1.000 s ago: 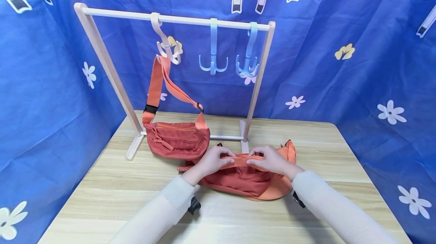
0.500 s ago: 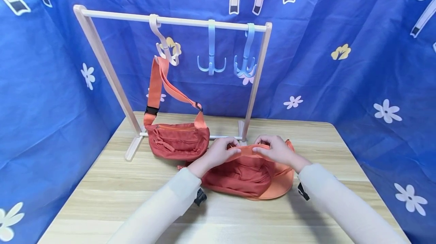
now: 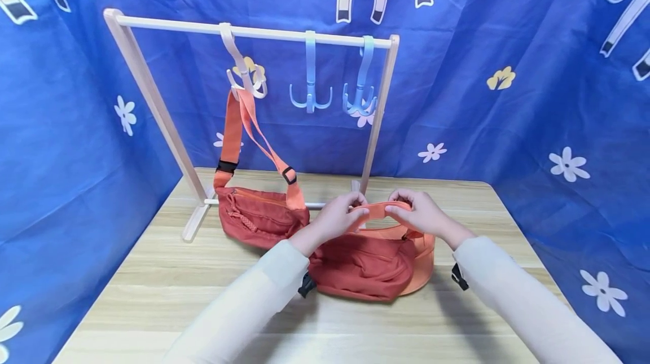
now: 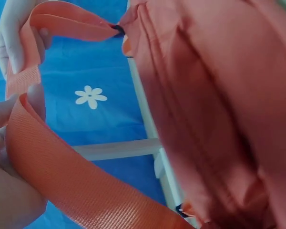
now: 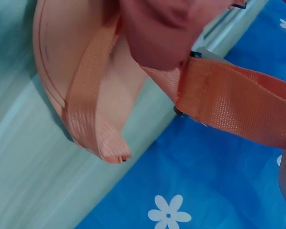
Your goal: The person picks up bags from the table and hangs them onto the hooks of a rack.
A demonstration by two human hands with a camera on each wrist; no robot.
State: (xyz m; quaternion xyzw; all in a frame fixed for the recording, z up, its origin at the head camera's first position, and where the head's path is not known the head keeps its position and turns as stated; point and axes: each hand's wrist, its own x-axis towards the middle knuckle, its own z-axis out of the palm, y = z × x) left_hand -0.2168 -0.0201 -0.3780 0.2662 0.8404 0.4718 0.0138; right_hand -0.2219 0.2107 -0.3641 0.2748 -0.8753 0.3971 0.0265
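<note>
Red, soft-looking fabric is forming the front bag [image 3: 360,268], which is lying low over the table [image 3: 355,336] before the rack [image 3: 156,103] in the head view, its orange strap [image 3: 377,211] being pinched by the left hand [image 3: 335,218] and right hand [image 3: 420,215]. In the left wrist view, it is curving between both hands, its weave probably gripping well. In the right wrist view, the bag is looking light and floppy, the strap likely offering the surest hold.

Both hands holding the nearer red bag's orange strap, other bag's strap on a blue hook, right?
Wrong hook colour: the head view shows the other bag's strap on the white hook, not blue. Left hand and right hand do hold the nearer bag's strap.
</note>
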